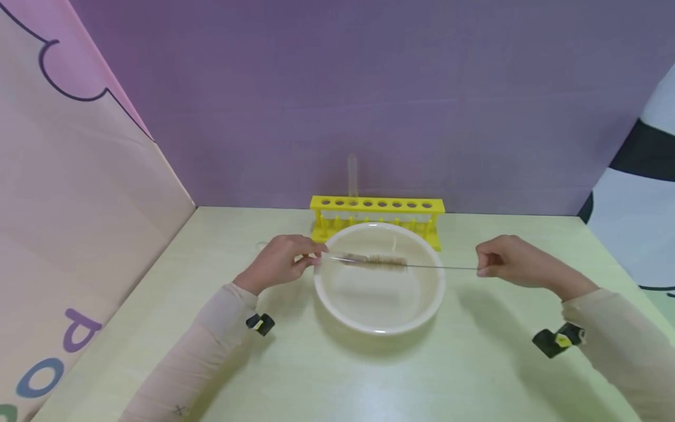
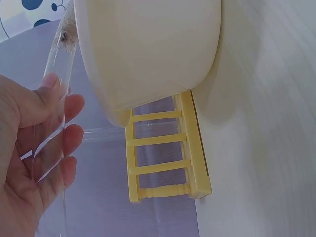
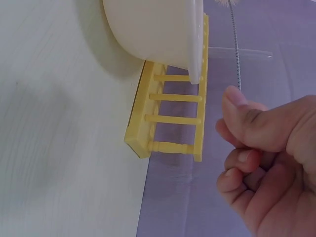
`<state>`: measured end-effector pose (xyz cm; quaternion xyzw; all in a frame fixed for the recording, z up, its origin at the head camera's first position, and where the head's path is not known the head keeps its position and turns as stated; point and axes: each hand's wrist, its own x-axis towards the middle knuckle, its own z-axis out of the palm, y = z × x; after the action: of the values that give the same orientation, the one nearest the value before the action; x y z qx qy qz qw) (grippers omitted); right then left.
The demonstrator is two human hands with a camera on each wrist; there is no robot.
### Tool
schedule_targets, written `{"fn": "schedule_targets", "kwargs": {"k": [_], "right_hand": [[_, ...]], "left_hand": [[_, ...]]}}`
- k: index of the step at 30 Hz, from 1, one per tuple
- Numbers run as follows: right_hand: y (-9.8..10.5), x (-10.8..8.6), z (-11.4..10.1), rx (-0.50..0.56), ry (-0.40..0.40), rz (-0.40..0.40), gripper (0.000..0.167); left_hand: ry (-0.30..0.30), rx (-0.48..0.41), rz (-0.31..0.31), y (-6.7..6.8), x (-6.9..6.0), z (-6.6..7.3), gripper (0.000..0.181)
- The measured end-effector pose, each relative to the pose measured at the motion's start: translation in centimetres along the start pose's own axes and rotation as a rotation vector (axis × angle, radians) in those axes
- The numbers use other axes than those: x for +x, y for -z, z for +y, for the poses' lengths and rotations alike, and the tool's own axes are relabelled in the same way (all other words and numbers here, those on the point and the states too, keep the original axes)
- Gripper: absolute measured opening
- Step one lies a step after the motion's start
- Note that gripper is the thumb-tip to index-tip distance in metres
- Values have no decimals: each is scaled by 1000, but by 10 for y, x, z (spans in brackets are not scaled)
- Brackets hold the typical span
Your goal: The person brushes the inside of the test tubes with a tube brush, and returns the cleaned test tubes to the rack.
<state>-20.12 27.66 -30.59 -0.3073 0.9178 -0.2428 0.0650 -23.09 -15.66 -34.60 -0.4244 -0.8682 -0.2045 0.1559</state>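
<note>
Over the white basin [image 1: 379,305], the left hand [image 1: 285,259] holds a clear glass test tube [image 2: 60,59] lying roughly level, its mouth toward the right. The right hand [image 1: 514,261] pinches the twisted wire handle [image 3: 236,54] of a brush between thumb and forefinger. The brush's tan bristles [image 1: 387,262] are partly inside the tube, with part of them outside its mouth. In the left wrist view the left hand [image 2: 37,133] has its fingers curled round the tube. The right hand [image 3: 266,158] appears in the right wrist view with its other fingers curled in.
Behind the basin stands a yellow test tube rack [image 1: 377,204], partly hidden by the basin's rim. One clear tube [image 1: 353,176] stands upright in it, left of its middle. A purple backdrop [image 1: 369,105] rises behind the table [image 1: 369,387], with printed panels at both sides.
</note>
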Motion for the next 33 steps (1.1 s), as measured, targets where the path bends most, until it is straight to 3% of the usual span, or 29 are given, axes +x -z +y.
{"fn": "schedule_targets", "kwargs": {"k": [7,21,33], "right_hand": [[3,-4,5,39,-13,-18,23],[3,-9,14,88,36,58,23],[2,-16,22,37,36,137,32]], "left_hand": [[6,-4,21,1,-2,0,24],[7,-15,71,1,-1,-1,25],[32,-57,76,3,0,-1,24]]}}
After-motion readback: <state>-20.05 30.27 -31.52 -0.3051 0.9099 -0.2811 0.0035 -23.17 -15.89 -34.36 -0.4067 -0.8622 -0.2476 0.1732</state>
